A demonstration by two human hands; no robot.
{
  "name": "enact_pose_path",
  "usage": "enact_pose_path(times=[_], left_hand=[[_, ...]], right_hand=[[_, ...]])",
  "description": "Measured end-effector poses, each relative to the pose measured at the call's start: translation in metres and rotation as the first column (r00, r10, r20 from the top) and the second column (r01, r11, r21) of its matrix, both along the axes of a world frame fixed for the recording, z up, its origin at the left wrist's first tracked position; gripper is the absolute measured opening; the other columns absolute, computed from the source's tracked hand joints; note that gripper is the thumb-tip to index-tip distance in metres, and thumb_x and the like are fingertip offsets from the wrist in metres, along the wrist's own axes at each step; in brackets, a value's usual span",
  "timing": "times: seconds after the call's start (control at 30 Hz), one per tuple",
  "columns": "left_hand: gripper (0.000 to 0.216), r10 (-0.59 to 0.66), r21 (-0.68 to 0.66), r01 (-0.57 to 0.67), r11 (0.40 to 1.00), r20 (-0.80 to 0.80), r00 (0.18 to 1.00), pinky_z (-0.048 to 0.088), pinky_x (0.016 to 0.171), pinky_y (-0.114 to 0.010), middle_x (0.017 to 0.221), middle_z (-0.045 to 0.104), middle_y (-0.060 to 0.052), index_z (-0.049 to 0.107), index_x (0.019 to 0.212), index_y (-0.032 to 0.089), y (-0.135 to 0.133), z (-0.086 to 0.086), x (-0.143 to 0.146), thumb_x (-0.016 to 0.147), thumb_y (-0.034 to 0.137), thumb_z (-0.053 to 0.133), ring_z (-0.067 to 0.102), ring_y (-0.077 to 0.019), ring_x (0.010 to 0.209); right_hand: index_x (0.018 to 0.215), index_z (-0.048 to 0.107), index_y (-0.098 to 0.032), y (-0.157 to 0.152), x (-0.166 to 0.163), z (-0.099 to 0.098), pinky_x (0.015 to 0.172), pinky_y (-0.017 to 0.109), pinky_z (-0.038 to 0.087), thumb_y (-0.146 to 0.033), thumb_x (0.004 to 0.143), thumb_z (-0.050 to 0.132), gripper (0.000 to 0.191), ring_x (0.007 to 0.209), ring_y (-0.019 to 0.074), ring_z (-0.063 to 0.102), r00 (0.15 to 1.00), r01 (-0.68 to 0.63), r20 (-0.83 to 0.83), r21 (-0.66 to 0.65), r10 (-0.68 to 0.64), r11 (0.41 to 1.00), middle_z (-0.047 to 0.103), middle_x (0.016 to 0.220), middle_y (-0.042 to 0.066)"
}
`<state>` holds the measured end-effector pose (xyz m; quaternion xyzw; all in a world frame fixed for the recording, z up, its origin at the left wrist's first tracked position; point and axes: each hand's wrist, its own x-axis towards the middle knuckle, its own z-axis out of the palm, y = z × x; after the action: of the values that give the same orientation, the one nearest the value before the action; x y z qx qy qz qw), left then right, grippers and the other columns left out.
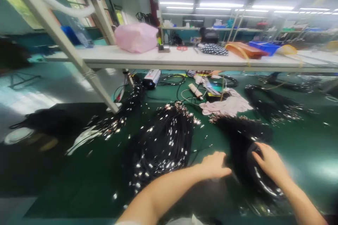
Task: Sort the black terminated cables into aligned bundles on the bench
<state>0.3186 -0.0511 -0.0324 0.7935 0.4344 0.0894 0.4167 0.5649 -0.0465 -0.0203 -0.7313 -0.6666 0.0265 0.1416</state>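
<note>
My right hand [271, 165] is closed over the upper side of a coiled bundle of black cables [239, 151], thumb pointing left. My left hand [216, 166] is beside the left edge of that bundle. Its thumb and fingers are apart with nothing visible between them, though blur softens the fingertips. The bundle's cable ends, with small coppery tips, fan out at its far end. Left of my left hand lies a larger heap of black cables [169, 137] with shiny metal ends.
The table has a green mat [79, 190]. Further black cables [274, 102] lie at the back right, more at the left. Pale gloves [227, 104] and a white-and-black device [152, 78] sit under a white shelf [174, 61]. A pink bag [136, 37] stands on it; a slanted post [76, 56] rises at left.
</note>
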Motion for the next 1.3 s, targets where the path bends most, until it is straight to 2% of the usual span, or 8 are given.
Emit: enact_pose_path(times=[0.13, 0.27, 0.37, 0.47, 0.7, 0.9, 1.07, 1.3], left_hand=[[0.028, 0.244, 0.072, -0.27, 0.96, 0.255, 0.936, 0.043, 0.074, -0.028, 0.09, 0.062, -0.003, 0.058, 0.099, 0.021, -0.026, -0.005, -0.138, 0.078, 0.03, 0.042, 0.056, -0.0163, 0.079], [0.022, 0.65, 0.097, -0.728, 0.679, 0.383, 0.656, 0.043, 0.071, -0.029, 0.083, 0.061, -0.004, 0.06, 0.085, 0.018, -0.071, -0.018, -0.263, 0.082, 0.026, 0.04, 0.055, -0.0168, 0.078], [0.017, 0.763, 0.156, -0.857, 0.49, 0.4, 0.509, 0.042, 0.073, -0.031, 0.087, 0.059, -0.005, 0.058, 0.086, 0.018, -0.101, -0.033, -0.32, 0.081, 0.025, 0.043, 0.054, -0.0179, 0.081], [0.016, 0.762, 0.219, -0.861, 0.459, 0.4, 0.509, 0.042, 0.078, -0.033, 0.089, 0.057, -0.006, 0.057, 0.086, 0.019, -0.118, -0.048, -0.341, 0.081, 0.022, 0.043, 0.052, -0.0189, 0.087], [0.019, 0.63, 0.422, -0.738, 0.526, 0.39, 0.671, 0.039, 0.088, -0.041, 0.097, 0.054, -0.007, 0.055, 0.09, 0.02, -0.113, -0.054, -0.339, 0.081, 0.015, 0.039, 0.048, -0.021, 0.099], [0.024, 0.497, 0.535, -0.595, 0.599, 0.333, 0.801, 0.037, 0.092, -0.041, 0.106, 0.051, -0.009, 0.053, 0.099, 0.018, -0.081, -0.046, -0.329, 0.079, 0.013, 0.04, 0.044, -0.0213, 0.106], [0.026, 0.382, 0.582, -0.372, 0.724, 0.111, 0.917, 0.033, 0.094, -0.042, 0.113, 0.052, -0.008, 0.052, 0.105, 0.018, -0.062, -0.048, -0.313, 0.081, 0.026, 0.045, 0.041, -0.0228, 0.111], [0.035, 0.347, 0.591, -0.251, 0.767, -0.053, 0.937, 0.02, 0.1, -0.048, 0.116, 0.053, -0.004, 0.048, 0.114, 0.023, -0.063, -0.053, -0.31, 0.081, 0.035, 0.046, 0.037, -0.0241, 0.115]], right_hand=[[0.104, 0.056, -0.02, -0.012, -0.141, -0.002, 0.087, 0.04, 0.042, -0.033, 0.078, 0.042, 0.032, 0.097, 0.025, 0.055, 0.872, -0.425, -0.331, -0.149, 0.36, 0.893, 0.061, 0.104, 0.01], [0.108, 0.055, -0.019, -0.032, -0.286, -0.032, 0.091, 0.039, 0.039, -0.031, 0.078, 0.045, 0.034, 0.104, 0.0238, 0.051, 0.682, -0.682, -0.449, -0.104, 0.578, 0.724, 0.058, 0.11, 0.01], [0.119, 0.046, -0.009, -0.037, -0.365, -0.048, 0.093, 0.044, 0.034, -0.041, 0.072, 0.054, 0.057, 0.11, 0.0303, 0.044, 0.734, -0.641, -0.361, -0.089, 0.575, 0.763, 0.051, 0.118, 0.018], [0.122, 0.04, -0.002, -0.03, -0.411, -0.05, 0.087, 0.049, 0.033, -0.049, 0.065, 0.058, 0.076, 0.104, 0.0363, 0.044, 0.845, -0.504, -0.293, -0.154, 0.448, 0.85, 0.051, 0.112, 0.024], [0.103, 0.051, -0.013, -0.015, -0.42, -0.043, 0.064, 0.032, 0.04, -0.017, 0.062, 0.05, 0.041, 0.064, 0.0184, 0.051, 0.732, -0.46, -0.651, -0.252, 0.203, 0.852, 0.054, 0.065, 0.001], [0.075, 0.051, -0.017, -0.017, -0.405, -0.022, 0.057, 0.027, 0.042, -0.015, 0.063, 0.044, 0.013, 0.058, 0.0133, 0.053, 0.593, -0.492, -0.798, -0.257, 0.105, 0.832, 0.057, 0.066, 0.0], [0.08, 0.047, -0.018, -0.022, -0.404, -0.004, 0.046, 0.023, 0.039, -0.02, 0.069, 0.046, 0.011, 0.046, 0.0091, 0.049, 0.147, -0.565, -0.975, -0.223, -0.169, 0.794, 0.053, 0.061, -0.003], [0.087, 0.052, -0.02, 0.023, -0.347, 0.105, 0.034, 0.02, 0.013, -0.035, 0.078, 0.048, 0.018, 0.034, 0.0046, 0.009, 0.043, -0.399, -0.999, -0.018, -0.001, 0.917, 0.016, 0.042, -0.012]])
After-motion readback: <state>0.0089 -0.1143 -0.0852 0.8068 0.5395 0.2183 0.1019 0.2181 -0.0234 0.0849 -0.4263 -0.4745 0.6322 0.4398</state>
